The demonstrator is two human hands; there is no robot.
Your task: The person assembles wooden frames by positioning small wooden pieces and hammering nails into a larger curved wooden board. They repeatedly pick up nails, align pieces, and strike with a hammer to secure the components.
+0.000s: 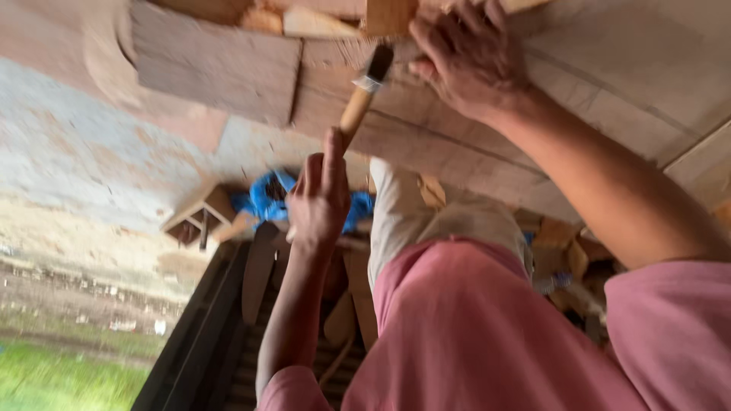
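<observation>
- The left hand [318,199] is clenched round the pale wooden handle of a paintbrush [365,90], gripping it low down, fingers wrapped and forefinger raised along the shaft.
- The paintbrush stands in the middle of the view, tilted to the right, with its metal ferrule and dark bristles at the far end; the bristles touch the wooden board [426,144] just left of the other hand.
- The right hand [466,57] lies flat on the wooden board at the far right, fingers spread and pressing on the surface; it grasps nothing that can be seen.
- The wooden board is made of several planks with seams between them, reddish-brown, running from far left to right across the top of the view.
- The person wears a pink shirt [472,327], filling the near right, and light trousers [434,217] show beyond it.
- A blue bag [263,199] sits just left of the left hand, beside a small wooden frame [199,217].
- Scraps of cut wood [560,243] lie to the right, below the forearm.
- A pale plastered wall [84,144] fills the left side, with grass [53,377] at the near left corner. The picture is blurred.
</observation>
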